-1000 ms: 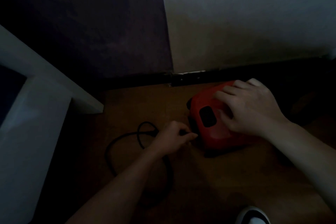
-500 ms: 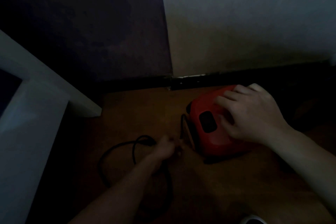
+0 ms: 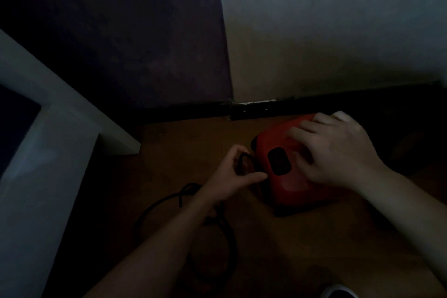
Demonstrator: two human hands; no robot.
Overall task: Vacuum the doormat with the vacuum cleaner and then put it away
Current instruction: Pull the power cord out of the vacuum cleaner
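Right hand (image 3: pixel 336 150) spread flat over the top of the red vacuum cleaner (image 3: pixel 290 176), fingers parted and draped across the far end of the casing, palm pressing down, nothing clamped inside. Beneath that palm, much of the red shell hidden; only the near end, with a dark oval recess (image 3: pixel 279 161) just left of the fingers, open to view. Below the hand, a dark strip along the base of the machine, too dim to name.

Left hand (image 3: pixel 232 176) just left of the casing, forefinger stretched out with its tip touching or almost touching the red end, thumb curled up and back. Between thumb and forefinger, a loop of black cord (image 3: pixel 244 159), seemingly pinched there, though hard to confirm in the gloom. Behind that wrist, more of the cord (image 3: pixel 157 205) trailing in loose loops over the wooden floor (image 3: pixel 183 138), partly covered by the forearm and fading into shadow toward the near edge. Plug end not discernible.

Beyond both hands, a dark skirting strip (image 3: pixel 193 110) at the foot of a dark purple wall (image 3: pixel 121 31) meeting a pale wall (image 3: pixel 338 31). Far left of the left hand, a white furniture frame (image 3: pixel 48 140), cut off by the edge. Near the right forearm, at the bottom edge, a rounded pale shape (image 3: pixel 338 292), mostly cropped, unidentifiable. Right of the right hand, floor lost in darkness.
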